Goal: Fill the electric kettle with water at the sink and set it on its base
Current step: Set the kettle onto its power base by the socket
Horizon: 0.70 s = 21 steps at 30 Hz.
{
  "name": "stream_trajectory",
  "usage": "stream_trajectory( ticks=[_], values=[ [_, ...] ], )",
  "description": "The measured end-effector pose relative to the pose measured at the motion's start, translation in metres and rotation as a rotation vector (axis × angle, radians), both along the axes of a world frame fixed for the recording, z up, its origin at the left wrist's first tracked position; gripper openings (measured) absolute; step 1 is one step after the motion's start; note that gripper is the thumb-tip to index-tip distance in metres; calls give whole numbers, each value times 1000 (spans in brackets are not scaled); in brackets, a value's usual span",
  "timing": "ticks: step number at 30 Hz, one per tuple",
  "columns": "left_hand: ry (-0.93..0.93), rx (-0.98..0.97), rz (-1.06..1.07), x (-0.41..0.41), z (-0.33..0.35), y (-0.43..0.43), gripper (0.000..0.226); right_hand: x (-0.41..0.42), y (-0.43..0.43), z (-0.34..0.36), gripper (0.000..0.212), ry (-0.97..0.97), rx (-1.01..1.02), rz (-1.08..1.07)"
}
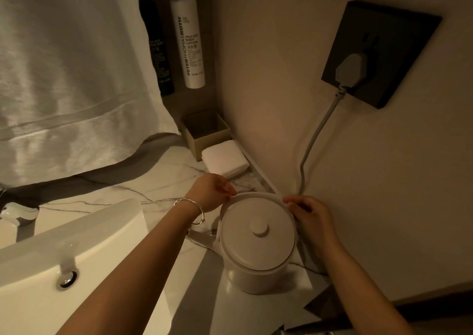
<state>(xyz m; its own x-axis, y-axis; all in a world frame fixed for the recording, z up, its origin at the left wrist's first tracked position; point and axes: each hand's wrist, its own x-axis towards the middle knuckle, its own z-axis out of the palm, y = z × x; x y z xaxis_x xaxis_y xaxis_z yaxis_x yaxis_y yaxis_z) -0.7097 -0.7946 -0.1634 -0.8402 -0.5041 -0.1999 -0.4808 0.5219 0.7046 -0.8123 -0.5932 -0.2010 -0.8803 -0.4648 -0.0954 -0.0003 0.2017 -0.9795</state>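
**Both hands at the kettle's rim, beside the sink**

The pale grey round electric kettle [257,242] stands on the white marble desk with dark veins [163,181] in the lower middle of the frame, close to the beige wall on the right. Its flat lid with a round centre knob [259,226] is on, and its handle points left toward the sink. The left hand [212,192], a thin silver bangle [190,210] on its wrist, has its fingertips pinched against the far left edge of the kettle's upper rim. The right hand [311,218] mirrors it, with its fingertips pressed to the far right edge of the same rim. Each grip is a light fingertip pinch on the rim, not a closed fist.

The white ceramic sink basin with a chrome overflow ring [67,279] fills the lower left of the frame, just beside the kettle. A grey cord [316,135] runs from behind the kettle up the wall to a grey plug [352,71] seated in a black square wall socket [404,60] at the upper right. At the back of the desk lie a folded white cloth [225,158] and, touching it, an open beige square box [207,133]. Above them stand a white body lotion bottle [188,43] and a dark bottle [158,53] beside it. A large white towel [69,73] hangs over the upper left.
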Motion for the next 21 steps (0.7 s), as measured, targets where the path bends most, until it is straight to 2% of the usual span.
stream_trajectory(
  ticks=[7,14,17,21],
  values=[
    [-154,-12,-91,-5,-15,-1,9,-1,3,-15,12,-89,45,16],
    [-265,159,-142,-1,-12,-6,15,-1,5,-20,16,-145,43,27],
    [-169,185,-136,2,-4,-8,12,-1,10,-23,17,-212,-11,-12],
    [51,285,-99,10,13,-3,8,3,29,-40,15,-264,92,-7]
  ],
)
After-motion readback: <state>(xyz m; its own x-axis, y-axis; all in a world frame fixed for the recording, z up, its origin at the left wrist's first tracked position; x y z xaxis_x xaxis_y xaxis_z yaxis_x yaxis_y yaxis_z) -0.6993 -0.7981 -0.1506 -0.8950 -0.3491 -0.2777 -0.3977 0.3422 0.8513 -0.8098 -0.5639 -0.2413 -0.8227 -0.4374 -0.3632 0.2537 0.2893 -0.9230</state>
